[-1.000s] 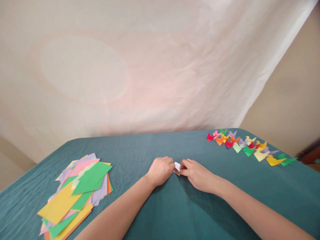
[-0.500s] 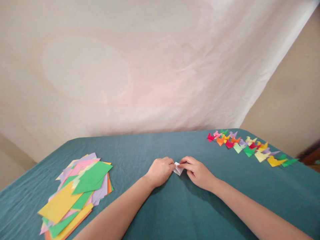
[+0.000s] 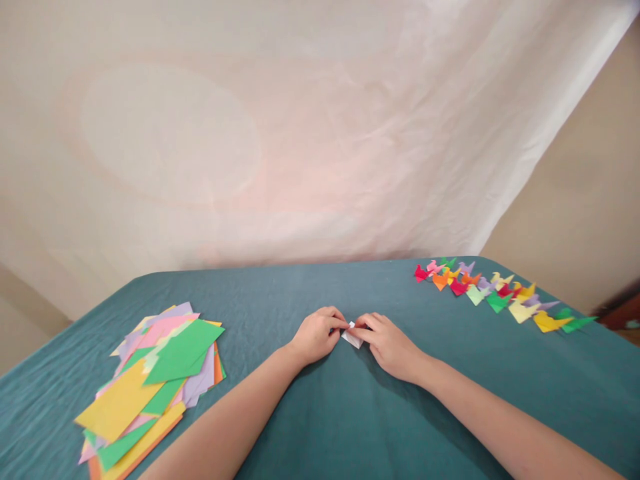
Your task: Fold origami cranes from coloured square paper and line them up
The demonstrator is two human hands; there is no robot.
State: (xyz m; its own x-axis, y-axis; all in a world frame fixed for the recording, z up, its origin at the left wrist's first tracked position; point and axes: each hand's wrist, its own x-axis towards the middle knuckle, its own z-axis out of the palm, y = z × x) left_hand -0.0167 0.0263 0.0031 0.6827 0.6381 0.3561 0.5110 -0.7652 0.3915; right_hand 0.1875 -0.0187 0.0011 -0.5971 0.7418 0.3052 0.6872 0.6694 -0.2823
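Note:
A small folded piece of white paper [image 3: 353, 340] lies on the green-blue tablecloth between my two hands, its top part covered by fingers. My left hand [image 3: 319, 335] pinches its left edge between thumb and forefinger. From the other side my right hand [image 3: 387, 343] closes on the paper, thumb and forefinger meeting near its upper corner. The fingertips of both hands almost touch. Which layers of the fold each hand grips is too small to make out.
A loose heap of coloured paper sheets [image 3: 175, 353] lies at the left of the tablecloth [image 3: 300, 427]. Rows of small folded paper birds [image 3: 497, 302] in many colours stand along the right edge. A pale cloth sheet [image 3: 310, 133] hangs behind the table.
Both hands' fingertips have drawn closer together over the white paper. The right fingers now cover more of its upper part, and the left thumb has come into view.

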